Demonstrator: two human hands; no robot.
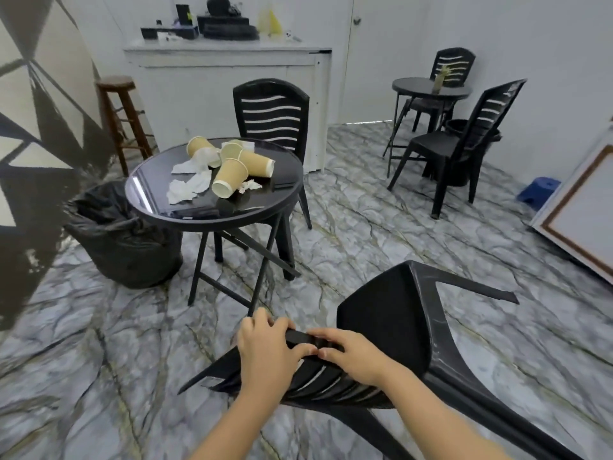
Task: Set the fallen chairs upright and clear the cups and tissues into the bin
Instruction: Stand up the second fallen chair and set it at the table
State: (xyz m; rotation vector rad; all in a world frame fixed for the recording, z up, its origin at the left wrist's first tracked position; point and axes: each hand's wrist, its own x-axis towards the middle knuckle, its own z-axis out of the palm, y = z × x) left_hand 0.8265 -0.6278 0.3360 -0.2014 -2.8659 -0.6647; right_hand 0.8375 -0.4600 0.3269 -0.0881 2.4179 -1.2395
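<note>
Two hands: left hand (265, 353) and right hand (351, 356) side by side at near centre, both on the fallen chair (391, 346).
Fingers: curled over the top edge of the chair's slatted back, clenched on it, thumbs nearly touching.
Fallen chair: black plastic, tipped over on the floor, legs pointing right.
Writing: none readable.
Surface: round black table (285, 200), far left, carrying toppled paper cups (229, 177) and crumpled tissues (185, 189).
Bin: black-bagged bin (116, 240) just left of the table.
Room: grey marbled floor (365, 224), white walls, upright black chair (270, 117) behind the table.

Black fallen chair (391, 330), tan cups (229, 177), white tissues (185, 189), grey marbled floor (99, 343)
</note>
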